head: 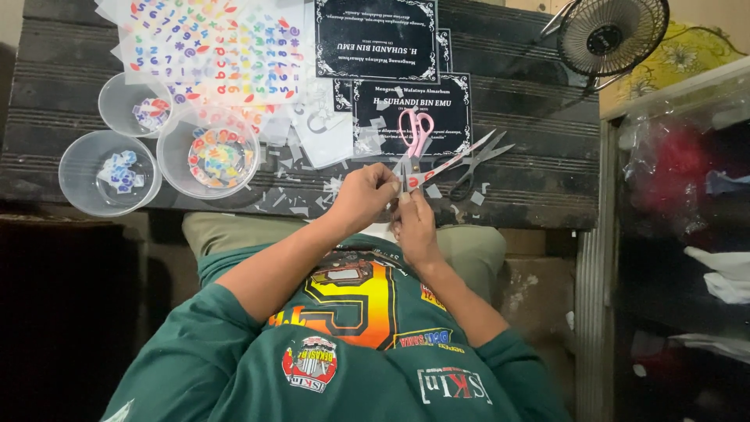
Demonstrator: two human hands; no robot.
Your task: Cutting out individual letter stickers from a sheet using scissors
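Both of my hands meet at the front edge of a dark wooden table point(516, 148). My left hand point(361, 195) pinches one end of a thin clear strip with red marks point(437, 168). My right hand point(414, 223) grips the same strip from below, fingers closed. The strip slants up to the right over the table. Pink-handled scissors point(418, 131) lie just beyond my hands. Grey metal scissors point(473, 162) rest to the right of them. Small paper scraps point(301, 205) litter the table near my left hand.
Three clear plastic bowls point(109, 173) hold small coloured cut-outs at the left. Sheets of coloured letter stickers point(215, 47) lie behind them. Black printed plaques point(375, 39) sit at the centre back. A small fan point(613, 35) stands at the back right, a cluttered shelf point(687, 195) beside it.
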